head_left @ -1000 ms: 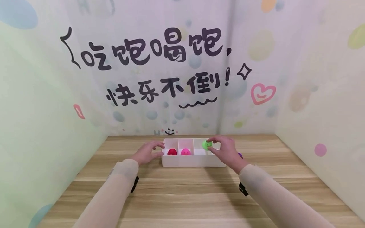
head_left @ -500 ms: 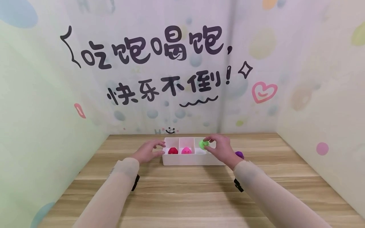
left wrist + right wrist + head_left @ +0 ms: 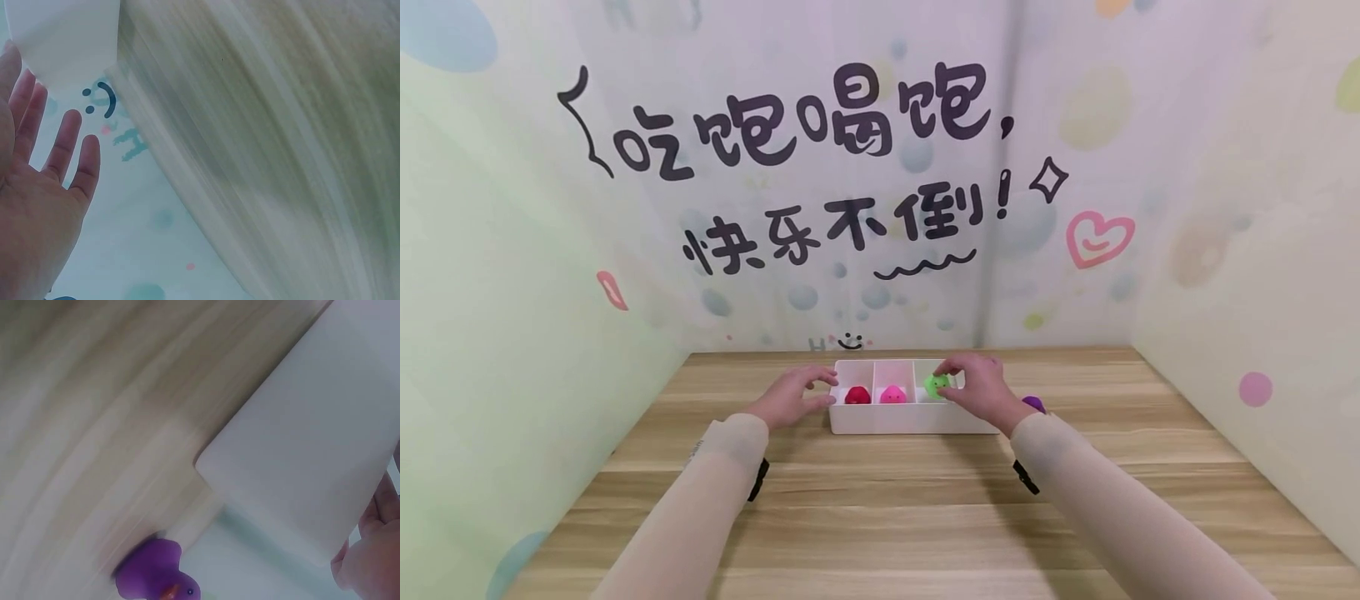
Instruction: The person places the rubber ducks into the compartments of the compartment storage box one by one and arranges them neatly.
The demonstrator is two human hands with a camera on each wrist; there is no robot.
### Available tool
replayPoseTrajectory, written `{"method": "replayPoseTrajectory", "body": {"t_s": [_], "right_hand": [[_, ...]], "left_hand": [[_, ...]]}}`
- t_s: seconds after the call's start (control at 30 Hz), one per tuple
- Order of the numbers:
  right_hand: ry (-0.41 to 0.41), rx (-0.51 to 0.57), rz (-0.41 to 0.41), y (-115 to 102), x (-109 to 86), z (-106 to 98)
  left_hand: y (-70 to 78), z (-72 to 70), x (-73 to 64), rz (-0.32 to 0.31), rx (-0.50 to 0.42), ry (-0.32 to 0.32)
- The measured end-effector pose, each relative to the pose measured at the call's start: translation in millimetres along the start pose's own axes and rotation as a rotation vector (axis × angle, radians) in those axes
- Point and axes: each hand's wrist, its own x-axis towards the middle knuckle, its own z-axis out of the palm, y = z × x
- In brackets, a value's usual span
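A white divided box (image 3: 913, 419) stands on the table. My right hand (image 3: 985, 390) pinches a small green rubber duck (image 3: 936, 384) between thumb and fingers, low inside the third compartment from the left. A red toy (image 3: 857, 396) lies in the leftmost compartment and a pink one (image 3: 893, 395) in the one beside it. At the box's left end, my left hand (image 3: 790, 397) touches the wall with its fingertips; in the left wrist view its fingers (image 3: 62, 147) are spread and loosely straight. The right wrist view shows part of my right hand (image 3: 375, 550) over the rim, the green duck hidden.
A purple rubber duck (image 3: 153, 572) with an orange beak sits on the table just right of the box, partly hidden by my right hand in the head view. The wooden table (image 3: 865, 517) ends at a printed back wall (image 3: 760, 308), with side walls left and right.
My right hand has carried the green duck slightly left and then lowered it into the third compartment. The left hand stays at the box's left end.
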Motion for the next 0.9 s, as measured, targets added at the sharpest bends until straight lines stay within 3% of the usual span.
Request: {"method": "replayPoseTrajectory", "body": {"t_s": [0.33, 0.9], "right_hand": [[-0.037, -0.035, 0.001, 6, 5.8, 3], [-0.169, -0.119, -0.043, 6, 20.0, 3]], "left_hand": [[6.4, -3.1, -1.1, -0.033, -0.005, -0.01], [3.0, 0.1, -1.3, -0.008, 0.006, 0.004]]}}
